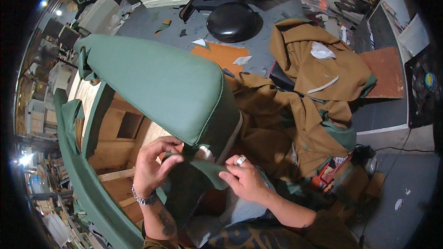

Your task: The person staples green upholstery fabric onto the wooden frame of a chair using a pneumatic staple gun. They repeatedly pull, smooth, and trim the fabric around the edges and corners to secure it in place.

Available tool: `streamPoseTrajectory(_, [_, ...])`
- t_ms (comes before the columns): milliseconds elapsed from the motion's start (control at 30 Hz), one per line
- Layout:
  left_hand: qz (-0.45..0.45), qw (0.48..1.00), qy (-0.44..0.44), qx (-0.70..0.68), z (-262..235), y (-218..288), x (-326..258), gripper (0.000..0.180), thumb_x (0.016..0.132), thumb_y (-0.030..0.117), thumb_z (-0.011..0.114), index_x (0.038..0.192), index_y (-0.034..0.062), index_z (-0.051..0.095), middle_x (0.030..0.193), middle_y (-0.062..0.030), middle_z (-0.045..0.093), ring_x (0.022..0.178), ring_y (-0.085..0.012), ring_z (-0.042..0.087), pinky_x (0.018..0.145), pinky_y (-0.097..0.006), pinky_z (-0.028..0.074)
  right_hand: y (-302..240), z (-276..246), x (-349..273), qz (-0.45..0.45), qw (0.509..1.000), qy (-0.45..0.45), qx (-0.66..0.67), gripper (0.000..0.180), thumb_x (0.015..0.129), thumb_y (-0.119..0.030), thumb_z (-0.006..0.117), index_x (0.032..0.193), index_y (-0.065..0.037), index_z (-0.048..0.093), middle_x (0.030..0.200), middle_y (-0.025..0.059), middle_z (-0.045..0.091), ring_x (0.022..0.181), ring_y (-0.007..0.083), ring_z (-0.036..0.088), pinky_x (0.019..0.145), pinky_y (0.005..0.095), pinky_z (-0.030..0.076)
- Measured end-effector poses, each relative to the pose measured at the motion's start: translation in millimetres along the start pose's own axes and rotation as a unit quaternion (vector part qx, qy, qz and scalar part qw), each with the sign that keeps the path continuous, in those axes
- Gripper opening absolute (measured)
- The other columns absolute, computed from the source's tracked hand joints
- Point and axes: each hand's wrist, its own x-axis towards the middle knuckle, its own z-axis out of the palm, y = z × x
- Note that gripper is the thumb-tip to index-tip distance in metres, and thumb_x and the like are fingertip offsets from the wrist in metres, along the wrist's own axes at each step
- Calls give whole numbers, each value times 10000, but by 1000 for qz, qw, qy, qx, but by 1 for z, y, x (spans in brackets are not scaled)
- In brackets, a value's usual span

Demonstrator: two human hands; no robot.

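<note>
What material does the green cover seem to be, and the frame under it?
Green cover: probably vinyl or faux leather, given its smooth, faintly shiny surface and stitched edge seam. Frame: bare wood, likely plywood, pale brown and unpainted. Both hands, left hand and right hand, pinch the cover's loose flap.

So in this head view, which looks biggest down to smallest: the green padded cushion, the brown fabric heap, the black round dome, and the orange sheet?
1. Green padded cushion, though it sits nearest the camera.
2. Brown fabric heap, looks close to it, so that order is unsure.
3. Black round dome.
4. Orange sheet, partly hidden.
</note>
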Motion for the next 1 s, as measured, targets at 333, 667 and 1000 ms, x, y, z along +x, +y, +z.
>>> streamPoseTrajectory(333, [-182, 971, 11, -155, 12, -22, -1, 239, 920, 136, 884, 996, -13, 712, 937, 15, 699, 837, -59, 595, 737, -251, 504, 0, 2, 24, -58, 993, 105, 20, 260, 932, -186, 848, 1067, 19, 763, 962, 145, 758, 913, 304, 724, 830, 391, 571])
streamPoseTrajectory(667, [-212, 961, 25, -178, 20, -17, -3, 175, 949, 138, 861, 999, -1, 767, 824, 49, 693, 720, -26, 569, 640, -227, 475, -7, 10, 24, -11, 993, 104, 54, 244, 946, -185, 842, 1039, 28, 767, 941, 138, 759, 868, 269, 720, 808, 361, 564])
streamPoseTrajectory(1000, [-215, 959, 65, -173, 32, -16, 8, 161, 971, 102, 828, 1071, -16, 783, 903, 19, 758, 782, -43, 638, 695, -241, 535, 2, 19, 33, 97, 977, 73, 178, 228, 978, -180, 823, 1027, 31, 751, 924, 51, 737, 850, 122, 663, 791, 307, 537])
